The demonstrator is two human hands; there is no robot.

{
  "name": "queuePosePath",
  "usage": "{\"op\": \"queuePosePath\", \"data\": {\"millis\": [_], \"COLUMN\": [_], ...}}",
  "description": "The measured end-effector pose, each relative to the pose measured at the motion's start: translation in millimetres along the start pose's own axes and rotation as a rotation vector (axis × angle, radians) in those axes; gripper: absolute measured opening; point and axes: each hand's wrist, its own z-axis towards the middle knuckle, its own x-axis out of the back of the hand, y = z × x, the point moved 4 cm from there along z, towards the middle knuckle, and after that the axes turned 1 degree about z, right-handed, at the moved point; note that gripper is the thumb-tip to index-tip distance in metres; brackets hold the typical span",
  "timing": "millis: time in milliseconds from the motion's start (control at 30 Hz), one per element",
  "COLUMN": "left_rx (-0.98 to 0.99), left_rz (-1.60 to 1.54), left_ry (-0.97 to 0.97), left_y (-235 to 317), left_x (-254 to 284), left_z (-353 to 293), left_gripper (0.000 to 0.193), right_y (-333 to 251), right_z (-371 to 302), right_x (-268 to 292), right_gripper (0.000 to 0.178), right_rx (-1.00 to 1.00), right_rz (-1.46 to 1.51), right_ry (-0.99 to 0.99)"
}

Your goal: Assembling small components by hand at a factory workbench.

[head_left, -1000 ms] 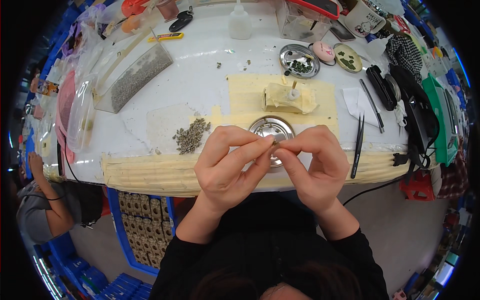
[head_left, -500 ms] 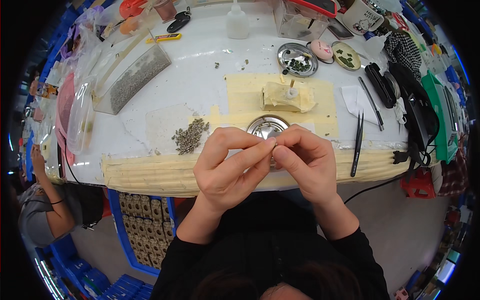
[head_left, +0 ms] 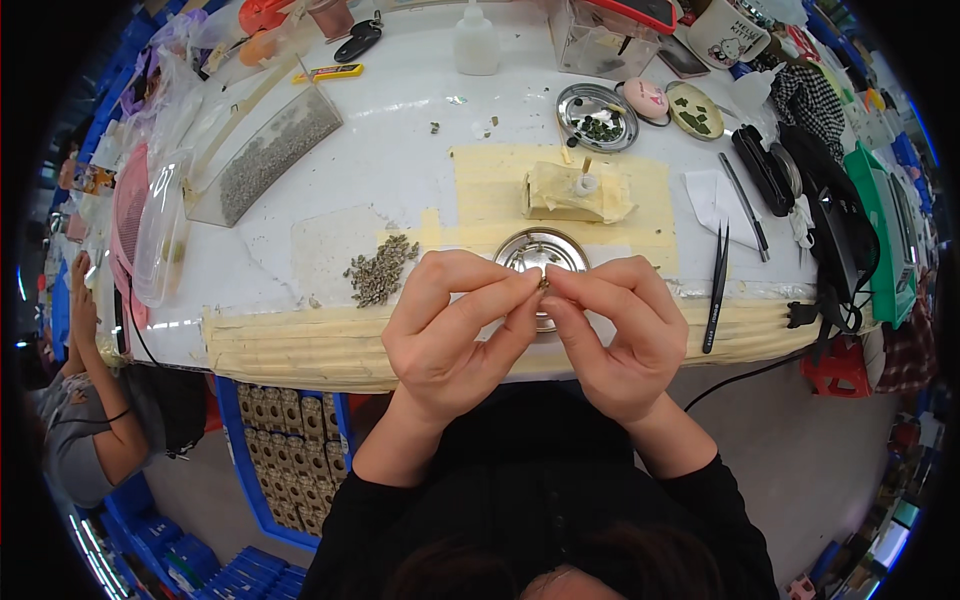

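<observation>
The left hand's (head_left: 455, 325) fingers pinch a tiny brownish piece (head_left: 543, 283) over a shiny round metal dish (head_left: 564, 251), partly hiding it; the right hand's (head_left: 625, 335) fingers narrow against the piece (whether they grip it, I cannot tell). Rough grey-green bits (head_left: 380, 273) heap leftward on the glossy white counter (head_left: 380, 150); slim, pale-lettered black tweezers (head_left: 715, 300) lie rightward, beyond them a printed mug (head_left: 703, 42).

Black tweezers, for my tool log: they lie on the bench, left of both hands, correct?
Wrong side: the head view shows the black tweezers on the bench, right of both the left hand and the right hand.
</observation>
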Motion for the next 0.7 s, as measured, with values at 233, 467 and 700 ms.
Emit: {"op": "queuePosePath", "data": {"millis": [233, 467, 700], "left_rx": [-0.049, -0.031, -0.011], "left_rz": [-0.017, -0.002, -0.006], "left_ry": [-0.017, -0.017, -0.005], "left_y": [2, 1, 1], "left_x": [-2, -3, -1], "left_z": [0, 1, 1], "left_gripper": [0.032, 0.031, 0.03], "right_y": [20, 6, -2], "right_z": [-7, 2, 1], "right_x": [-6, 5, 2], "right_gripper": [0.012, 0.017, 0.027], "right_rx": [-0.541, -0.161, 0.049], "right_rz": [0.644, 0.161, -0.072], "right_ry": [-0.138, -0.044, 0.011]}}
